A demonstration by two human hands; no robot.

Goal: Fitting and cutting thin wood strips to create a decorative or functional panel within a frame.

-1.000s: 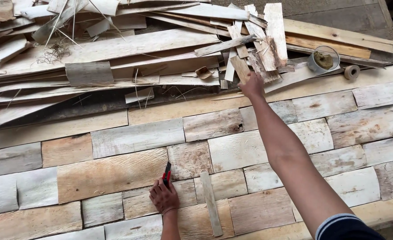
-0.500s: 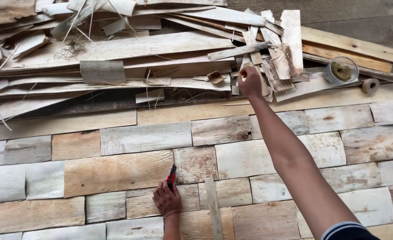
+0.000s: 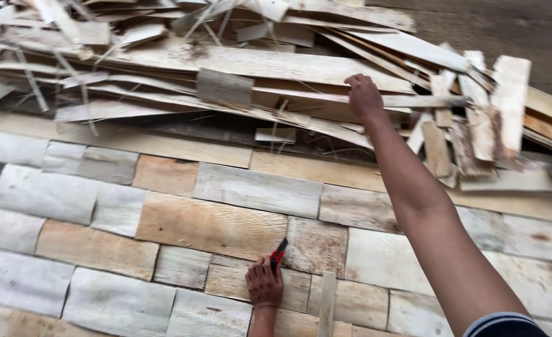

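Red knife point(image 3: 279, 253) in left grip point(image 3: 264, 284)

Rough, matt wood panels point(image 3: 213, 224) and splintery veneer scraps point(image 3: 257, 68); cutter point(image 3: 278, 253) seemingly glossy plastic.

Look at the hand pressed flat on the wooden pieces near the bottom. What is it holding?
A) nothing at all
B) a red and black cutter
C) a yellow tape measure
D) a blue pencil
B: the left hand grips a red and black cutter, whose tip pokes out past the fingers over the wood pieces.
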